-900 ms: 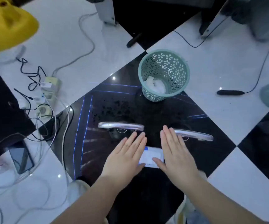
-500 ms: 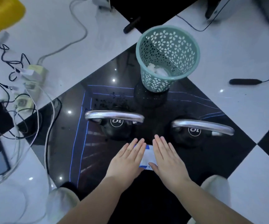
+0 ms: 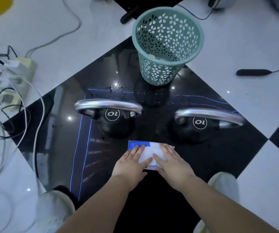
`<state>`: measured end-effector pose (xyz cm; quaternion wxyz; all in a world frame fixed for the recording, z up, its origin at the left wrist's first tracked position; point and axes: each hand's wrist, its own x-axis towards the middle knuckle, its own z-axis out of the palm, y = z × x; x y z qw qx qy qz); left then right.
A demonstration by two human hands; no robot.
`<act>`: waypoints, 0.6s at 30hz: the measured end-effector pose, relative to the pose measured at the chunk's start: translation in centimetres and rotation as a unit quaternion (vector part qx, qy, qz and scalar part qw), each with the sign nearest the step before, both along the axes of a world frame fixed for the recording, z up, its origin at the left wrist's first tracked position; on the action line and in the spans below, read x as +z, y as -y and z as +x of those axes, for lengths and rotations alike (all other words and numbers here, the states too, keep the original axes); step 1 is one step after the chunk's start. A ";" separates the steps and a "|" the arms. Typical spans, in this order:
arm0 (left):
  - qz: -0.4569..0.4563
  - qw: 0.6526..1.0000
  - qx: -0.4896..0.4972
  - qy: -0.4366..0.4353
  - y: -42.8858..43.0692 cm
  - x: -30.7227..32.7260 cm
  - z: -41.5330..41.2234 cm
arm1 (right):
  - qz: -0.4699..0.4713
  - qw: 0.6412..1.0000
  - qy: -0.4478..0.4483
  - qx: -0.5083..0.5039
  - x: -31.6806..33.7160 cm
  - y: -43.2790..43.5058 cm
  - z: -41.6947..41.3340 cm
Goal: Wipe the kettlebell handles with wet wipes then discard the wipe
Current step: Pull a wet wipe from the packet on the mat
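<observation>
Chrome handles on two black kettlebells, both marked 10: left kettlebell (image 3: 112,121) and right kettlebell (image 3: 200,126) sit side by side on the dark glossy floor tile (image 3: 64,148). Droplets show on the left handle and on the tile behind it. The wet wipes pack (image 3: 149,153), white with a blue strip, lies on the tile just in front of the kettlebells, between them.

Change vs half a second ago: both hands are now down on the pack. Before, they were held flat just above it, fingers spread; now left hand (image 3: 129,163) rests on the pack's left part and right hand (image 3: 172,163) on its right part, fingers flat and extended, touching it. Neither is clenched and no wipe is pinched. Looks like pressing or steadying, not a closed grip. The view has also dropped closer, so the kettlebells and pack look bigger.

Meaning for task: likely the start of it, opening the pack to pull a wipe. No wipe is out, so wiping of the handles has probably not begun this round. The teal basket (image 3: 167,47) stands behind the kettlebells, near the right one, with white crumpled stuff inside, probably used wipes; that is the discard spot. Cables and a power strip (image 3: 20,69) lie left, well apart.
</observation>
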<state>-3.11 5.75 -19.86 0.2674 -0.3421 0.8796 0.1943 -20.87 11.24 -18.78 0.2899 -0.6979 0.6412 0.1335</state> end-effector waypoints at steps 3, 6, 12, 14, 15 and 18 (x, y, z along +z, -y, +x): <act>0.005 1.000 0.010 -0.012 0.4 -0.1 0.4 | 0.011 1.000 -0.005 0.012 -0.4 0.3 0.3; -0.012 0.999 0.021 -0.042 1.0 -0.3 0.0 | -0.025 1.000 -0.014 0.011 -0.5 0.9 0.8; -0.003 0.987 0.067 -0.145 1.7 0.8 -0.3 | -0.019 0.992 0.048 -0.113 1.2 2.5 2.1; 0.003 0.971 0.124 -0.205 2.4 2.2 0.0 | -0.038 0.968 0.115 -0.221 2.6 3.2 2.5; 0.002 0.958 0.153 -0.241 2.9 3.2 0.1 | -0.046 0.946 0.153 -0.282 3.5 3.4 2.7; -0.024 0.922 0.198 -0.333 4.3 6.5 0.8 | -0.076 0.880 0.249 -0.398 6.3 4.1 3.7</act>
